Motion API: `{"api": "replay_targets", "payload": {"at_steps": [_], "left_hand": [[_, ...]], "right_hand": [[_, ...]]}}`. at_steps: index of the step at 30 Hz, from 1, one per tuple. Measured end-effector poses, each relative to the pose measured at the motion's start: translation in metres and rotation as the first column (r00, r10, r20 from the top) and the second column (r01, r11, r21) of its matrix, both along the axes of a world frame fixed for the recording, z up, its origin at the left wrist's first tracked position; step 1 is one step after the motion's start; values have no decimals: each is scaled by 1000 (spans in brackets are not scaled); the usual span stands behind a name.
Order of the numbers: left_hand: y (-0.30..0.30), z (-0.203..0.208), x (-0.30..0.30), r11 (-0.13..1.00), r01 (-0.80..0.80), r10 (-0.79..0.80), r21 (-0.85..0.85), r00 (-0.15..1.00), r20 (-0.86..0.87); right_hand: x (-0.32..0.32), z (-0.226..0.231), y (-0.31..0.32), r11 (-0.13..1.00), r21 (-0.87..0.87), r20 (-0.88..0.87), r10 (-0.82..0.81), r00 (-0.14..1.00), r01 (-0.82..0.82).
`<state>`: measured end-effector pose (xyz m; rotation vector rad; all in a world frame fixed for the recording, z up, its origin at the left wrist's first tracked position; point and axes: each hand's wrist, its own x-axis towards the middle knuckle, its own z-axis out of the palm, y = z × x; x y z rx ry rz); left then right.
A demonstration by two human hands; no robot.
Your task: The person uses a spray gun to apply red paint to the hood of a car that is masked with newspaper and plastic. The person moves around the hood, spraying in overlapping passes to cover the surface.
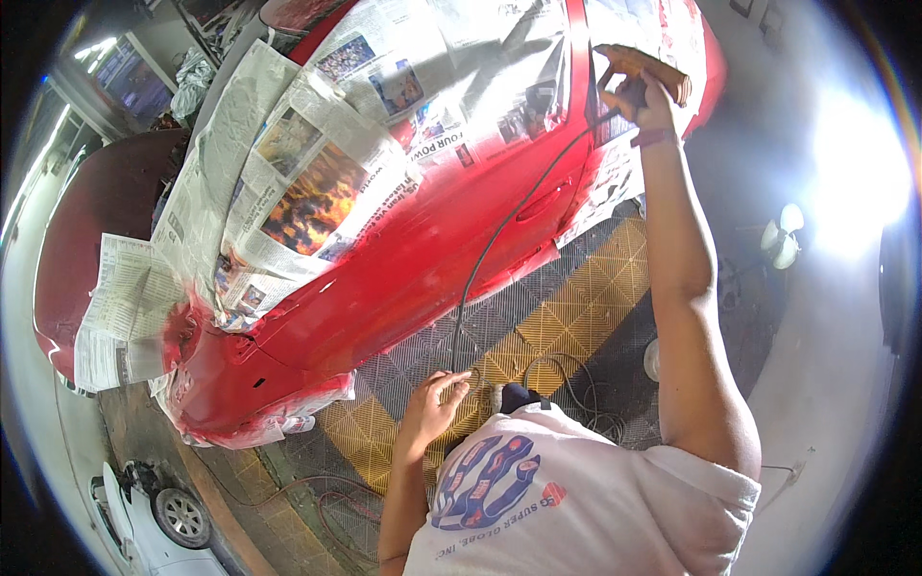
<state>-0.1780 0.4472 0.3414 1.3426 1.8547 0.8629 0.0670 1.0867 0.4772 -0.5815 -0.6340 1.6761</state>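
A red car body stretches diagonally in front of me, its windows and roof masked with newspaper sheets. High at the right, my right hand is raised by the car's far end, its fingers wrapped round what looks like a spray gun, largely hidden by the hand. From there a thin dark hose hangs across the red door. Low in the middle, beside the car, my left hand has its fingers closed on that hose.
Grey and yellow grid tiles cover the floor, with hose coils near my body and a reddish hose further left. A white car stands lower left, a dark red panel behind. A fan is on the right.
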Motion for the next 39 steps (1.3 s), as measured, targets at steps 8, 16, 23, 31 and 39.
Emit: {"api": "replay_targets", "payload": {"at_steps": [8, 16, 23, 31, 39], "left_hand": [[-43, -43, -1, 968, -52, 63, -245, 997, 37], [-51, -71, 9, 975, 77, -68, -208, 996, 50], [-116, -104, -7, 973, -14, 25, -229, 999, 47], [-281, -169, -39, 805, -341, 340, -486, 936, -93], [-436, -219, -18, 524, -654, 699, -546, 696, -162]], "right_hand": [[34, -118, -76, 972, -209, 232, -54, 971, 104], [43, -177, -95, 939, 54, 727, -270, 632, 339], [-40, -163, -246, 995, 101, 785, -91, 613, 19], [-179, -139, -460, 884, 82, 772, 235, 590, -460], [-328, -163, -636, 638, 316, 720, 321, 615, -702]]}}
